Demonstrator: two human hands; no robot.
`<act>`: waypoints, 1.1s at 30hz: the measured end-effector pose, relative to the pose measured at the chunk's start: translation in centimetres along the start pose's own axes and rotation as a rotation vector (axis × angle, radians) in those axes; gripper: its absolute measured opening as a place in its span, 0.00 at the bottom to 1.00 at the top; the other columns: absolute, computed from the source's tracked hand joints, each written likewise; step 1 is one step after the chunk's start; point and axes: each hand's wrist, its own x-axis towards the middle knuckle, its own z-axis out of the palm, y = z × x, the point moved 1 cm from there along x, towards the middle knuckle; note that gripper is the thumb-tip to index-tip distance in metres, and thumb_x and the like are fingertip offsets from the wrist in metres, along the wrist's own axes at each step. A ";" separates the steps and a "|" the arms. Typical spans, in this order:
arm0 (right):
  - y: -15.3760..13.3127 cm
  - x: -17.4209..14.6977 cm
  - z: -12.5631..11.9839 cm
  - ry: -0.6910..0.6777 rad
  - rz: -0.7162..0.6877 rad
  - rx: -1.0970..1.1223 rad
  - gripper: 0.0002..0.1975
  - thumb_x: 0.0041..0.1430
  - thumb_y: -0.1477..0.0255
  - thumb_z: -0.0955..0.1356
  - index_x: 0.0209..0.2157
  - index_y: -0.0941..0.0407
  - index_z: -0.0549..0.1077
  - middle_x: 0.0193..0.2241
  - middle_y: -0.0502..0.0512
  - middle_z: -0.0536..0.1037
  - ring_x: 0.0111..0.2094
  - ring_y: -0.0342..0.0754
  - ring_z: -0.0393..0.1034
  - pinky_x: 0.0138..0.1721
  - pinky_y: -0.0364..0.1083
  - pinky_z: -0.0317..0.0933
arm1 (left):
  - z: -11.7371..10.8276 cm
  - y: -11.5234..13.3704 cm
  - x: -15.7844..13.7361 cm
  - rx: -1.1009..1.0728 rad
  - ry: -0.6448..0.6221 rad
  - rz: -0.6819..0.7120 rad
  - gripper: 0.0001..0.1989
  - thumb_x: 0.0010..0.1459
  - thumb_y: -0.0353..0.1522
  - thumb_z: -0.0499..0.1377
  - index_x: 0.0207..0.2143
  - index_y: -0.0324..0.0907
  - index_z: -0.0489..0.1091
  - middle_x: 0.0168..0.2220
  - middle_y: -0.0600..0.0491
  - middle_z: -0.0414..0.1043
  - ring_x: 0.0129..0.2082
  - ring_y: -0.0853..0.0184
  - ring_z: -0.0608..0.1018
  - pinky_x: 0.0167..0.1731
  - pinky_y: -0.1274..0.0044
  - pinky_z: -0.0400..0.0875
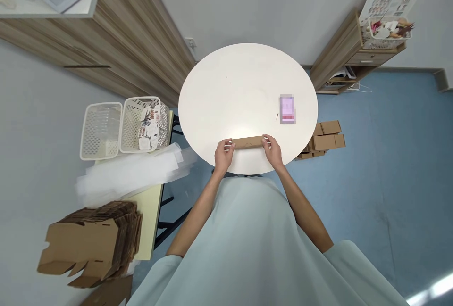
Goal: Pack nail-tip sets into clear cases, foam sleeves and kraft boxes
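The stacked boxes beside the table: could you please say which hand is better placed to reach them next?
Probably the right hand: the stacked boxes are on its side; the left hand is farther. Both hold a brown box.

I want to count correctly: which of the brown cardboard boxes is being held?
The box over the white table, its ends between left hand and right hand; the stacked boxes at right are untouched.

From the wearer's head, the camera looks forward and steeply down over a pale top [255,244], the left hand [223,155] and right hand [272,152] fairly near (wide-angle), the oval worktop [244,72] beyond them.
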 end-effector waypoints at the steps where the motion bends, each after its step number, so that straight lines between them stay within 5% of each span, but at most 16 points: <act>1: 0.0 -0.2 0.0 0.001 0.004 0.012 0.27 0.71 0.48 0.63 0.57 0.52 0.77 0.51 0.63 0.80 0.45 0.55 0.76 0.50 0.54 0.70 | 0.0 0.0 -0.2 -0.003 -0.005 -0.010 0.15 0.68 0.42 0.61 0.53 0.46 0.73 0.50 0.47 0.76 0.43 0.63 0.81 0.42 0.71 0.76; 13: 1.5 -5.8 -1.2 -0.043 0.019 0.053 0.27 0.73 0.52 0.63 0.64 0.51 0.74 0.57 0.63 0.79 0.51 0.58 0.75 0.51 0.56 0.71 | 0.5 -2.8 -5.4 -0.104 -0.061 -0.178 0.24 0.66 0.42 0.65 0.60 0.42 0.72 0.56 0.41 0.76 0.55 0.56 0.81 0.56 0.64 0.77; 23: 6.1 -9.6 -0.4 -0.037 0.118 0.093 0.32 0.64 0.49 0.68 0.60 0.57 0.79 0.53 0.63 0.83 0.46 0.58 0.77 0.52 0.58 0.72 | 2.1 -6.0 -8.3 -0.063 -0.129 -0.206 0.29 0.62 0.46 0.68 0.59 0.39 0.75 0.55 0.37 0.77 0.53 0.52 0.82 0.52 0.60 0.79; 33: 7.0 -17.5 -5.2 -0.054 0.239 0.304 0.36 0.54 0.48 0.75 0.59 0.53 0.80 0.55 0.57 0.83 0.47 0.60 0.81 0.55 0.64 0.74 | 4.4 -5.4 -17.4 -0.307 -0.125 -0.146 0.29 0.65 0.47 0.64 0.62 0.43 0.72 0.62 0.41 0.76 0.58 0.54 0.81 0.59 0.59 0.77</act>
